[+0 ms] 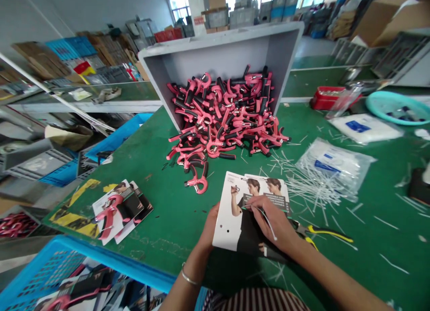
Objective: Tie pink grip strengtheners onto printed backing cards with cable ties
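My left hand grips the left edge of a printed backing card, its fingers hidden behind the card. In my right hand, a thin white cable tie is pinched over the card's middle, near its punched holes. More backing cards lie beneath or behind the held one. Beside my right wrist rest yellow-and-black-handled pliers, partly covered by the arm. One pink-and-black hand gripper lies on the green table beyond the card.
A grey crate tipped on its side spills many pink hand grippers. Loose cable ties spread at right beside plastic bags. Carded hand grippers lie at left, above a blue basket. A turquoise basin stands far right.
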The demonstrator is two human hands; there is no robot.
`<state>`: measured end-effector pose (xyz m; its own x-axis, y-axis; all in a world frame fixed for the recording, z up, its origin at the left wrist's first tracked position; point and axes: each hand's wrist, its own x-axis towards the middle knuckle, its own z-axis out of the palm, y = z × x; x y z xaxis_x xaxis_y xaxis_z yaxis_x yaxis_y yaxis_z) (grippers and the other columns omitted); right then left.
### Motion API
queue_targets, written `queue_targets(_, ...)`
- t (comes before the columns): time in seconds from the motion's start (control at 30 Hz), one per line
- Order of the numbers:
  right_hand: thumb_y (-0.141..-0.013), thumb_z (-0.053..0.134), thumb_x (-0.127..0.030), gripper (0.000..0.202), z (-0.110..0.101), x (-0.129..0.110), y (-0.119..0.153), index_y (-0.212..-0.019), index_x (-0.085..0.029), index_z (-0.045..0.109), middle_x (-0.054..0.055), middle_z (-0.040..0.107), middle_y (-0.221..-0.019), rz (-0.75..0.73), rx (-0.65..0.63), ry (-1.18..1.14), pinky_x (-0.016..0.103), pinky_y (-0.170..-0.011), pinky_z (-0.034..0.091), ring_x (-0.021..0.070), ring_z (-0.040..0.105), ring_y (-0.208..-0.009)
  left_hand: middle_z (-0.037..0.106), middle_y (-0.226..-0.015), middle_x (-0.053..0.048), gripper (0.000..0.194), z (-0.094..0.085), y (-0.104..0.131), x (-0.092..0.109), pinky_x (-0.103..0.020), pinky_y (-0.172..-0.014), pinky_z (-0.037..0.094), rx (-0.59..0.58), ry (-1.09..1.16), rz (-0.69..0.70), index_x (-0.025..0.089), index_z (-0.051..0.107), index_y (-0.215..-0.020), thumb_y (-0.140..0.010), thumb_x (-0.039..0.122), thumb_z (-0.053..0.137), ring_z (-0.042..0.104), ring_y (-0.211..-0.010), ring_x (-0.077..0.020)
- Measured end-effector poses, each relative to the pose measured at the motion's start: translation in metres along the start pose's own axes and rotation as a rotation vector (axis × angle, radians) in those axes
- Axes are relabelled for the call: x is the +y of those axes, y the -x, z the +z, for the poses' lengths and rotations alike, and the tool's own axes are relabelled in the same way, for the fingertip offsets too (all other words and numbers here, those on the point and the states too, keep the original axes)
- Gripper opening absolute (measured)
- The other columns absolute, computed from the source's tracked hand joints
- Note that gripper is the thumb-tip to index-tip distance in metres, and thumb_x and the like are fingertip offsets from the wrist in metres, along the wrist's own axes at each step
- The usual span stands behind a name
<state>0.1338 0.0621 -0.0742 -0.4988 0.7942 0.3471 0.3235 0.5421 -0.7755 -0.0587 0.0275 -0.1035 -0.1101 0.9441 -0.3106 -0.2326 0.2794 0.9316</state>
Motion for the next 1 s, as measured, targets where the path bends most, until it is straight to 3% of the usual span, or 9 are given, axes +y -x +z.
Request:
queue_targets(0.1, -0.098, 0.046, -0.02, 0.01, -0.001, -0.002, 0.001, -0.102, -0.024, 0.054, 0.008, 0.063, -0.105, -0.012, -0.034, -0.043, 0.04, -0.092, 0.047, 0.0224, 0.059, -0.1, 0.059, -0.055, 0.003, 0.013, 0.001, 0.0, 0.003, -0.024, -0.054, 0.037, -0.045, -0.142, 0.039, 0.014, 0.067, -0.063, -0.065, 0.023, 0.075, 0.05, -0.055, -0.0132)
queue_targets(0.17, -0.098, 0.048, -0.022, 0.01, -0.004, -0.003, 0.0, -0.098, -0.024, 0.059, 0.007, 0.064, -0.103, 0.021, -0.042, -0.091, 0.038, -0.092, 0.046, 0.0214, 0.059, -0.099, 0.059, -0.056, 0.002, 0.011, 0.003, 0.004, 0.006, -0.024, -0.056, 0.037, -0.05, -0.193, 0.069, 0.014, 0.066, -0.06, -0.064, 0.019, 0.075, 0.05, -0.058, -0.0139)
queue_targets(0.23, -0.098, 0.051, -0.026, 0.012, -0.009, -0.005, 0.0, -0.096, -0.024, 0.062, 0.005, 0.065, -0.101, 0.099, -0.036, -0.151, 0.036, -0.091, 0.045, 0.0206, 0.06, -0.098, 0.065, -0.068, 0.001, 0.008, 0.006, 0.011, 0.012, -0.024, -0.062, 0.041, -0.01, -0.317, 0.15, 0.016, 0.072, -0.074, -0.067, 0.019, 0.074, 0.054, -0.066, -0.0163)
queue_targets(0.37, -0.097, 0.053, -0.033, 0.015, -0.014, -0.005, 0.002, -0.097, -0.023, 0.064, 0.002, 0.066, -0.093, 0.329, -0.008, -0.286, 0.029, -0.078, 0.046, 0.018, 0.061, -0.085, 0.071, -0.092, -0.002, 0.028, 0.006, 0.03, 0.024, -0.026, -0.072, 0.045, 0.121, -0.689, 0.246, 0.024, 0.073, -0.103, -0.076, 0.025, 0.069, 0.061, -0.082, -0.0207)
queue_targets(0.43, -0.095, 0.055, -0.033, 0.014, -0.013, -0.003, 0.005, -0.095, -0.023, 0.064, 0.001, 0.065, -0.09, 0.367, 0.002, -0.309, 0.028, -0.076, 0.045, 0.0174, 0.06, -0.083, 0.071, -0.098, -0.004, 0.026, 0.001, 0.04, 0.03, -0.028, -0.077, 0.047, 0.036, -0.743, 0.24, 0.022, 0.073, -0.104, -0.079, 0.022, 0.065, 0.062, -0.086, -0.0217)
queue_targets(0.6, -0.095, 0.055, -0.034, 0.014, -0.004, 0.003, 0.009, -0.097, -0.024, 0.064, 0.001, 0.065, -0.093, 0.357, 0.016, -0.319, 0.028, -0.078, 0.044, 0.0175, 0.06, -0.087, 0.062, -0.131, -0.009, 0.046, -0.019, 0.059, 0.047, -0.036, -0.104, 0.043, -0.467, -0.627, 0.243, 0.023, 0.061, -0.13, -0.084, 0.017, 0.062, 0.059, -0.113, -0.0239)
queue_targets(0.67, -0.095, 0.055, -0.035, 0.014, -0.002, 0.004, 0.01, -0.098, -0.024, 0.064, 0.001, 0.065, -0.094, 0.355, 0.026, -0.322, 0.028, -0.077, 0.044, 0.0177, 0.06, -0.087, 0.061, -0.131, -0.008, 0.041, -0.023, 0.061, 0.051, -0.037, -0.107, 0.041, -0.5, -0.69, 0.303, 0.025, 0.061, -0.13, -0.09, 0.017, 0.055, 0.057, -0.116, -0.023)
queue_targets(0.83, -0.095, 0.056, -0.035, 0.013, -0.002, 0.002, 0.01, -0.097, -0.024, 0.064, 0.0, 0.066, -0.092, 0.343, 0.049, -0.342, 0.028, -0.077, 0.044, 0.0173, 0.06, -0.086, 0.067, -0.116, -0.01, 0.032, -0.017, 0.055, 0.054, -0.037, -0.095, 0.049, -0.356, -0.883, 0.402, 0.022, 0.07, -0.117, -0.096, 0.018, 0.046, 0.062, -0.102, -0.0224)
queue_targets(1.0, -0.095, 0.055, -0.036, 0.016, -0.003, 0.003, 0.011, -0.1, -0.024, 0.064, 0.001, 0.066, -0.093, 0.333, 0.041, -0.381, 0.028, -0.077, 0.044, 0.0171, 0.06, -0.085, 0.059, -0.133, -0.009, 0.042, -0.013, 0.058, 0.066, -0.04, -0.113, 0.037, -0.535, -0.828, 0.412, 0.024, 0.055, -0.136, -0.096, 0.016, 0.046, 0.052, -0.126, -0.0228)
